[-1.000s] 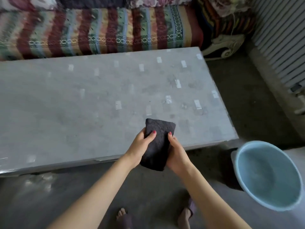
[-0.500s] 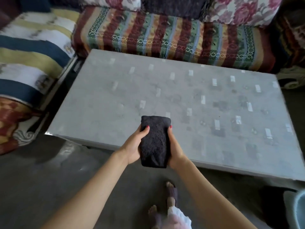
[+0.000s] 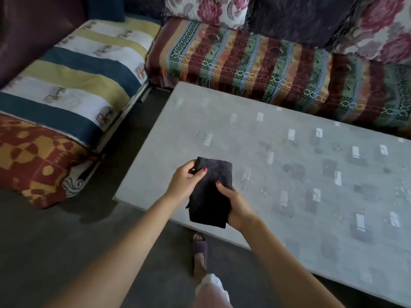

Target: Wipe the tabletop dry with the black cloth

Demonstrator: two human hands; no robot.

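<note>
Black and folded into a thick pad, the cloth (image 3: 210, 194) is hanging in the air over the near left corner of the bench (image 3: 289, 174), held between both hands and not yet touching the surface. Going left to right: the left hand (image 3: 185, 182) is pinching the pad's upper left edge at about ten o'clock, its fingers (image 3: 201, 173) closed over the fold with the thumb on top, seemingly to keep the layers from slipping open. The right hand (image 3: 235, 206) is cupping the lower right side at about four o'clock, thumb clamped down on the face of the cloth and the other fingers hidden beneath it, taking most of the weight. Folding it this way probably gives a firm, flat face to press with. Further right, toward three o'clock, the pale grey bench is showing darker blotches and shiny streaks (likely the moisture still to be wiped, though part of it may be pattern under the glossy top). Judging from this, wiping is only about to begin, and starting at the near left corner would let each stroke carry across toward the right.
</note>
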